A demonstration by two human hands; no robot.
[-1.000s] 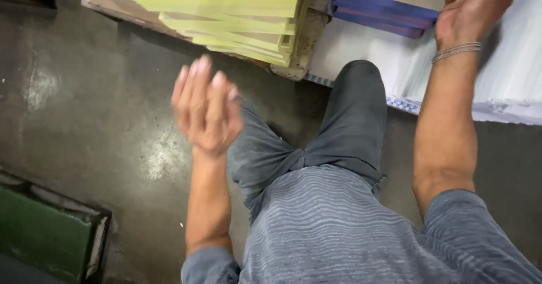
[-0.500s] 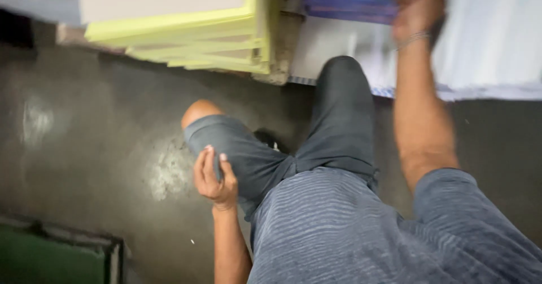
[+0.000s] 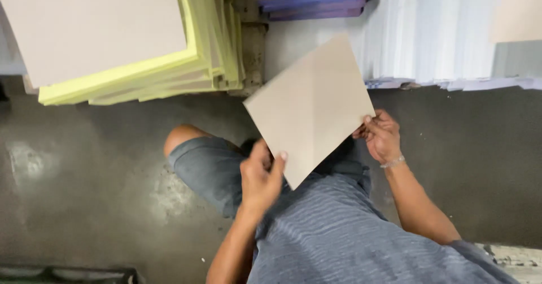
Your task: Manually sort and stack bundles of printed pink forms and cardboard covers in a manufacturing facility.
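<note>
The left hand (image 3: 261,177) is clamped on the near left edge of a grey cardboard sheet (image 3: 310,106), thumb over its face. The right hand (image 3: 382,137) grips the sheet's right corner, fingers closed on it, a thin bracelet (image 3: 392,162) at the wrist. The sheet is held tilted like a diamond above the person's lap, over grey shorts (image 3: 212,168) and a striped grey shirt (image 3: 339,239). Far left lies a stack of yellow sheets (image 3: 209,52) topped with grey board. Far centre sits a purple stack (image 3: 316,7), and to its right white sheets (image 3: 429,35), all on the dark concrete floor (image 3: 84,193).
</note>
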